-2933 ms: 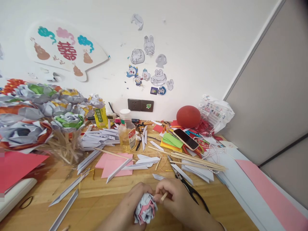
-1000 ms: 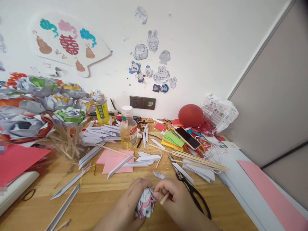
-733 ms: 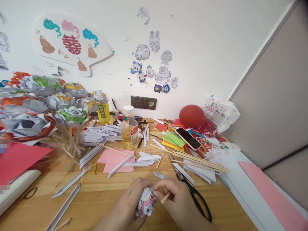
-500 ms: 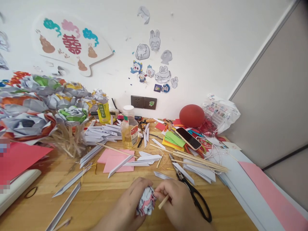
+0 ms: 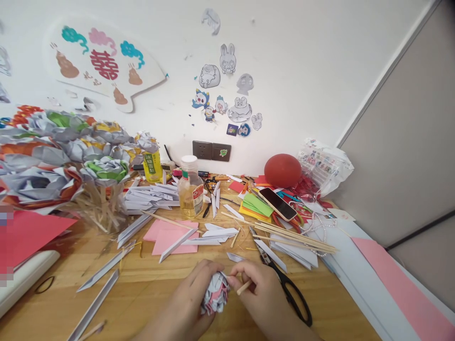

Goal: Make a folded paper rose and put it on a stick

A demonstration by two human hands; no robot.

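A white and pink folded-paper flower (image 5: 215, 294) is held in my left hand (image 5: 192, 296), whose fingers curl round its left side and top. Close beside it, my right hand (image 5: 261, 293) is closed on a short wooden stick (image 5: 244, 287), with thumb and forefinger pinched at the flower's right edge. What that pinch holds is too small to make out. Partly behind my right hand lie black-handled scissors (image 5: 293, 296). A folded white paper strip (image 5: 235, 257) lies just beyond my hands.
Paper flowers (image 5: 42, 182) crowd the left. A bottle of yellowish liquid (image 5: 192, 189) stands behind pink paper sheets (image 5: 170, 239). Wooden sticks (image 5: 295, 234), a phone (image 5: 277, 203) and a red balloon (image 5: 282, 170) are at right. Folded white strips (image 5: 151, 195) lie piled near the bottle.
The short stick in my right hand has shifted slightly up and tilted a little. My left hand keeps its hold on the paper flower. The view has moved very slightly.
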